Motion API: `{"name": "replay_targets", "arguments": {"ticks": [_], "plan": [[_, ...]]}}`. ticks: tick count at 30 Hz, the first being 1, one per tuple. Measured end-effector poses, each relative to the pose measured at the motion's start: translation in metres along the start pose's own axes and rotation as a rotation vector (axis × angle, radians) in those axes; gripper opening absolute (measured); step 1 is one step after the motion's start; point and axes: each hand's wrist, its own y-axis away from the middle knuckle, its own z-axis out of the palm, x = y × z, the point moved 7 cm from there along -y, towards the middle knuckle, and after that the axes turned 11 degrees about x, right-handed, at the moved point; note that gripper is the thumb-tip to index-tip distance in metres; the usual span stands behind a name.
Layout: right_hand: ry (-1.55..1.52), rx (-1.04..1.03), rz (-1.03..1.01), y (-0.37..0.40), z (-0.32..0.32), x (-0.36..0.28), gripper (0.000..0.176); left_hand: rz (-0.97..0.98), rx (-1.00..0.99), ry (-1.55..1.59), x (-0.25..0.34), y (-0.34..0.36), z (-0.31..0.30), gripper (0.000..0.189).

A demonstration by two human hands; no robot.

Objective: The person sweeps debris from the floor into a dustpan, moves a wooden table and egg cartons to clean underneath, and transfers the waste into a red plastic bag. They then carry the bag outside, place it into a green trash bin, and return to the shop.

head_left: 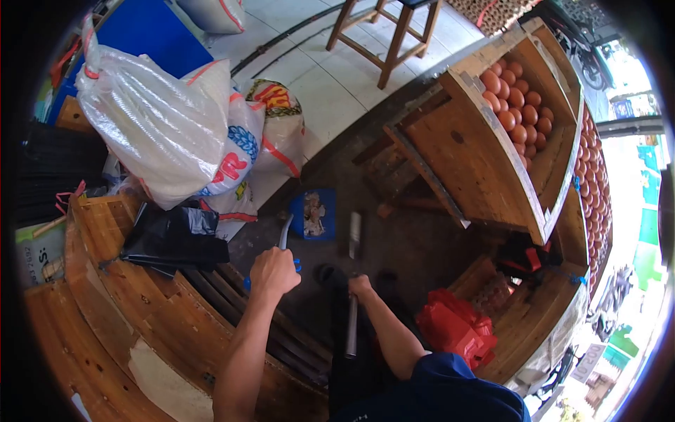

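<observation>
My left hand (275,273) is closed around the pale handle (285,232) of a blue dustpan (327,231). Light-coloured scraps (313,213) lie in the pan, which is low over the dark floor. Bits of blue show beside my fingers. In my right hand (360,284), fingers wrapped round it, is a long grey pole (351,327). One part of it extends back toward my body, and a pale grey length lies beyond the hand, right of the dustpan. No bristles can be made out on it.
Wooden counters (151,299) with a black plastic bag (176,235) stand at left, below full white sacks (158,119). At right, a wooden bin (464,162) holds brown eggs (517,105). A red plastic bag (457,327) sits near my right arm. A wooden stool (394,49) stands ahead.
</observation>
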Motion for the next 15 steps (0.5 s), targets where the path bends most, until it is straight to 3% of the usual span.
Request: {"name": "replay_targets", "arguments": {"ticks": [5,6,8,10,12,14,15], "plan": [[-0.093,-0.151,-0.158,0.067,-0.097,0.055,0.037,0.044,0.025,0.011,-0.014,0.008,0.004,0.015],[-0.165,-0.216,-0.04,0.085,-0.126,0.071,0.035,0.032,0.037,0.015,-0.017,0.009,0.002,0.015],[-0.197,-0.113,0.075,0.075,-0.177,0.11,0.019,0.025,0.03,0.022,-0.018,0.01,-0.001,0.015],[-0.094,0.092,-0.047,0.017,-0.205,0.143,0.014,0.007,0.02,-0.004,-0.018,0.009,0.0,0.016],[0.264,0.269,-0.049,-0.037,-0.21,0.135,0.012,0.006,0.018,-0.003,-0.014,0.009,-0.001,0.016],[0.338,0.407,0.003,-0.127,-0.181,0.153,0.017,0.01,0.028,-0.002,-0.009,0.006,-0.001,0.016],[0.31,0.381,0.0,-0.11,-0.167,0.126,0.017,0.019,0.045,-0.001,-0.008,0.005,-0.002,0.016]]}}
